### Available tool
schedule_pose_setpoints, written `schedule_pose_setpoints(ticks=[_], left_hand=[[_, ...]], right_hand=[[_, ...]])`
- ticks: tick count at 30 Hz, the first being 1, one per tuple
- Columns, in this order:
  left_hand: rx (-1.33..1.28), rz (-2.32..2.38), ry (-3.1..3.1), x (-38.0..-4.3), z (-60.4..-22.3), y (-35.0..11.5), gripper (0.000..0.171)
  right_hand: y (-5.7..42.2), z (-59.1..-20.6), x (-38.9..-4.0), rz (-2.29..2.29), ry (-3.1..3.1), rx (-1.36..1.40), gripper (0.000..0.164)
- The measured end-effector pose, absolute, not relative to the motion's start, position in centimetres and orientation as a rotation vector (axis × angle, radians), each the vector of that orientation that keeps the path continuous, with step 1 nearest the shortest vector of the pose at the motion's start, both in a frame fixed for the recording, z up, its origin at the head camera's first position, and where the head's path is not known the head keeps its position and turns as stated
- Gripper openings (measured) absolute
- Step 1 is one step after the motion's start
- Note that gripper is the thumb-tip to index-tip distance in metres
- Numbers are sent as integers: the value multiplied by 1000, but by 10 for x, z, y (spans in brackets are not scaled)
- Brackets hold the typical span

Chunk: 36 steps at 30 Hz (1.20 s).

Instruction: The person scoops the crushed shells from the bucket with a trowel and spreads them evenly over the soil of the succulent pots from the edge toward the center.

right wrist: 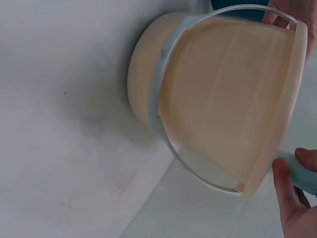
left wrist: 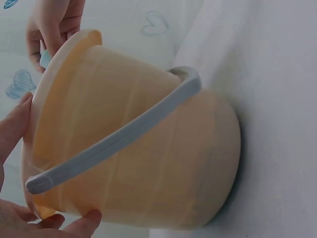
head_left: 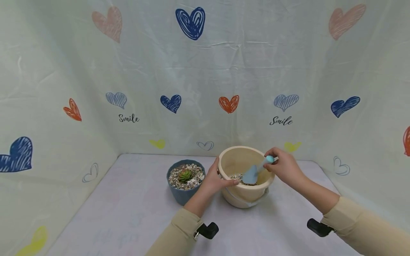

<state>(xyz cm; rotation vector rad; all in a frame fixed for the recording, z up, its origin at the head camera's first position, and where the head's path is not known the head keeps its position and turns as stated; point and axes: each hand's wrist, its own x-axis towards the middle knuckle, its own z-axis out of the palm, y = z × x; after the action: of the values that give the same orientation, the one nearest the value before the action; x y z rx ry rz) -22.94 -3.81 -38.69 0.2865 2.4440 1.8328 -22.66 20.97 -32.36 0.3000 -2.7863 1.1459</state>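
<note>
A cream bucket (head_left: 245, 195) with a grey handle (left wrist: 119, 136) stands on the table, tipped slightly toward the person, with small pebbles (head_left: 237, 177) in its bottom. My left hand (head_left: 213, 181) grips its rim on the left, thumb over the near edge and fingers against the outer wall. My right hand (head_left: 285, 167) pinches the handle of a light blue toy shovel (head_left: 251, 175) at the bucket's right rim. The shovel's blade points down into the bucket, at the pebbles. In the right wrist view, thumb and fingers close round the shovel's handle end (right wrist: 302, 176).
Left of the bucket stands a blue pot (head_left: 182, 193) holding pebbles and a green succulent (head_left: 185, 175), close to the left hand. A pale cloth covers the table (head_left: 128, 213). Behind hangs a curtain (head_left: 205, 78) printed with hearts.
</note>
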Motion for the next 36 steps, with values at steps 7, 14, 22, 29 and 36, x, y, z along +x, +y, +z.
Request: schedule_pose_setpoints(ticks=[7, 14, 22, 29, 36], left_hand=[[243, 1811, 2423, -231, -390, -38, 119], [224, 1790, 2427, -231, -391, -38, 120], [230, 1799, 2407, -231, -392, -39, 118], [238, 1818, 2396, -231, -393, -38, 117], [238, 1813, 2409, -231, -393, -38, 119]], right_hand=[[207, -334, -232, 1069, -2783, 320, 26], [205, -340, -238, 1029, -2794, 370, 24], [208, -340, -241, 1035, -2790, 519, 21], [212, -337, -243, 1116, -2848, 621, 23], [218, -335, -249, 1235, -2881, 654, 22]])
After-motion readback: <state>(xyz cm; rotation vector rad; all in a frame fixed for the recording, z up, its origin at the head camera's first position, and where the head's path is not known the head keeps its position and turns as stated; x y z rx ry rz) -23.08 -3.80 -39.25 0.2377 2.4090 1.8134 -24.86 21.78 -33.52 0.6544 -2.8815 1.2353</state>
